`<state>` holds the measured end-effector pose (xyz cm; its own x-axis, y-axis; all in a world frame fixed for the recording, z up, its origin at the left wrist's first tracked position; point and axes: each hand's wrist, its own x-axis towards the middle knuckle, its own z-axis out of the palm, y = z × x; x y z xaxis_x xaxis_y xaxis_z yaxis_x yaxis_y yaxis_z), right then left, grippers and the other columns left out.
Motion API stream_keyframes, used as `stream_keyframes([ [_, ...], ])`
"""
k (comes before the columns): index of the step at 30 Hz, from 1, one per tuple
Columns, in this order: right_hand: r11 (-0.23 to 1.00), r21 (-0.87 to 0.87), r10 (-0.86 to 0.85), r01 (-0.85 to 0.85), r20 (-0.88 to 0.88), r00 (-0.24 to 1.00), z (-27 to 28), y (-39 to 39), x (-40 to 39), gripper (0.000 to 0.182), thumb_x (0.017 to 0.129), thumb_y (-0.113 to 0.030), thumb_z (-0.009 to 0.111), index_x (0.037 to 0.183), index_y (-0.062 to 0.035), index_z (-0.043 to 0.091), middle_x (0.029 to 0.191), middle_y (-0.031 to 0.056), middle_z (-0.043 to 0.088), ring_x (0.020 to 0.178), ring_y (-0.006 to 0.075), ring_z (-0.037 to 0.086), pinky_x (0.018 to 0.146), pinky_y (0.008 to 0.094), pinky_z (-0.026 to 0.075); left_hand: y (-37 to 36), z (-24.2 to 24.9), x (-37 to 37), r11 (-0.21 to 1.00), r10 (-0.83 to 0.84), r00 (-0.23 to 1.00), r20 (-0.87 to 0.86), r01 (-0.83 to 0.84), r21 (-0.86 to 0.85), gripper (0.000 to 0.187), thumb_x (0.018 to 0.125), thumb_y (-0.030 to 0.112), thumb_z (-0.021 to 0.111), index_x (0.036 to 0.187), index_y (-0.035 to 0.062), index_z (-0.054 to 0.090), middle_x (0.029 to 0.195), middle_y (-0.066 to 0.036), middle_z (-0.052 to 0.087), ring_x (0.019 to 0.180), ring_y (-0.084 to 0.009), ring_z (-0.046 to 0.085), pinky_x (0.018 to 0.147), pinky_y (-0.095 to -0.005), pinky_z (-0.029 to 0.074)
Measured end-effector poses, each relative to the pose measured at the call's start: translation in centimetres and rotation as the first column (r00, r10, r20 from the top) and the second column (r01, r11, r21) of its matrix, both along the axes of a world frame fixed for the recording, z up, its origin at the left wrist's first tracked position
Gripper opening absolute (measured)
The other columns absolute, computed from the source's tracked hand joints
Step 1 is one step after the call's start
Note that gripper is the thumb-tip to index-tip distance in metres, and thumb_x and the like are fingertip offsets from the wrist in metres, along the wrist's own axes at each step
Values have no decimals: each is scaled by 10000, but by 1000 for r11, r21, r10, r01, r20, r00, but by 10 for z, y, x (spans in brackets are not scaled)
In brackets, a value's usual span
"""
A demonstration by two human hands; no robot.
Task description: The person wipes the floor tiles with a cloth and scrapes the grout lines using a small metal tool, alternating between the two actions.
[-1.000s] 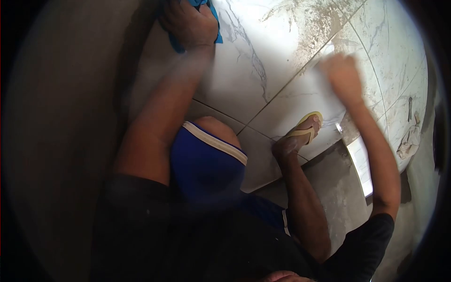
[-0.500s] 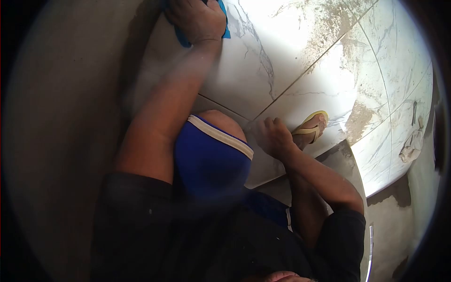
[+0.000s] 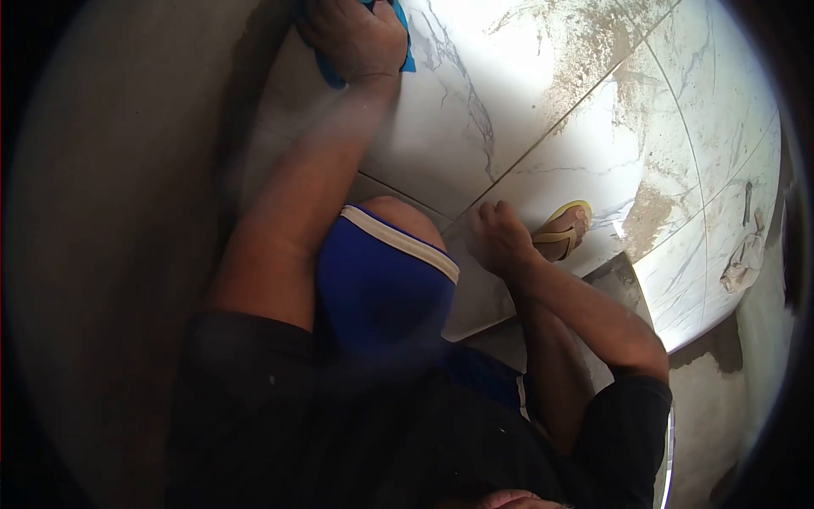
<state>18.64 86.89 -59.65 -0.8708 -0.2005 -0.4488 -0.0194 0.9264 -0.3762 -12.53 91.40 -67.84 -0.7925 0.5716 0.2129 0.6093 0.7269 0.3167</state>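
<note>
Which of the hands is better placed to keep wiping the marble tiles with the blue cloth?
Left. The left hand already presses on the blue cloth on the tile floor. The right hand is a loose fist near the sandal, apart from the cloth.

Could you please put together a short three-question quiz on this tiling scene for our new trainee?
1. True or false: the left hand presses a blue cloth on the marble tile.
2. Which footwear shows beside the right hand? A. yellow sandal B. black boot C. white sneaker
3. Fill in: the shorts over the knee are ____.

Key: 1 true; 2 A; 3 blue.
</note>
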Motion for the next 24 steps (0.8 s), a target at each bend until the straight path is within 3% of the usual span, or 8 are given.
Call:
stream_keyframes([
  [2,988,76,130,-131,18,991,4,24,-5,138,840,-223,642,789,-112,705,838,44,600,794,203,594,667,379,428,1,2,0,1000,-2,1000,0,2,1,797,876,103,673,1574,-3,302,1572,-228,380,1485,-402,326,1252,-538,210],
  [4,992,118,-29,39,-91,995,-4,64,-4,99,831,-194,647,797,-113,692,837,36,608,784,201,594,665,387,435,7,15,2,1000,16,1000,1,-16,-15,779,883,114,673,1565,-9,318,1563,-232,395,1481,-408,334,1254,-520,217],
  [8,900,357,-253,251,-41,967,21,124,-7,44,817,-161,652,847,-128,657,821,32,586,767,209,590,664,395,441,6,22,9,995,67,995,71,-62,-73,768,895,122,679,1559,-21,322,1566,-230,397,1488,-399,331,1245,-503,236],
  [13,984,91,-135,151,-160,978,4,43,31,61,820,-186,642,825,-125,646,840,36,575,817,208,573,696,372,447,7,13,1,993,19,998,57,-12,-121,786,907,126,682,1572,-14,288,1583,-213,377,1480,-397,341,1242,-518,237],
  [16,986,7,-167,168,-81,983,-1,16,23,90,829,-205,632,792,-125,653,821,40,578,810,210,574,701,361,446,-5,24,2,937,-118,920,374,-21,350,755,927,139,659,1572,-8,294,1567,-209,397,1463,-408,362,1235,-526,249],
  [19,986,-21,-165,164,-78,983,-3,15,18,102,827,-209,632,771,-127,656,802,42,579,802,210,577,694,354,437,13,41,12,989,124,971,204,-105,-103,755,938,149,651,1584,18,284,1573,-198,382,1479,-405,334,1227,-534,271],
  [22,993,-6,-121,121,-94,988,-2,24,8,117,826,-213,634,760,-125,675,805,42,591,806,206,583,692,350,430,19,36,26,983,175,984,-27,-177,-50,632,960,185,641,1513,10,389,1469,-220,498,1397,-404,447,1167,-518,360],
  [24,998,12,-63,63,-68,996,0,29,-1,135,830,-218,635,757,-123,695,816,40,605,816,206,589,696,354,428,0,-18,-2,995,-47,979,-198,63,73,569,890,243,661,1371,3,474,1359,-220,529,1299,-432,480,1091,-604,356],
])
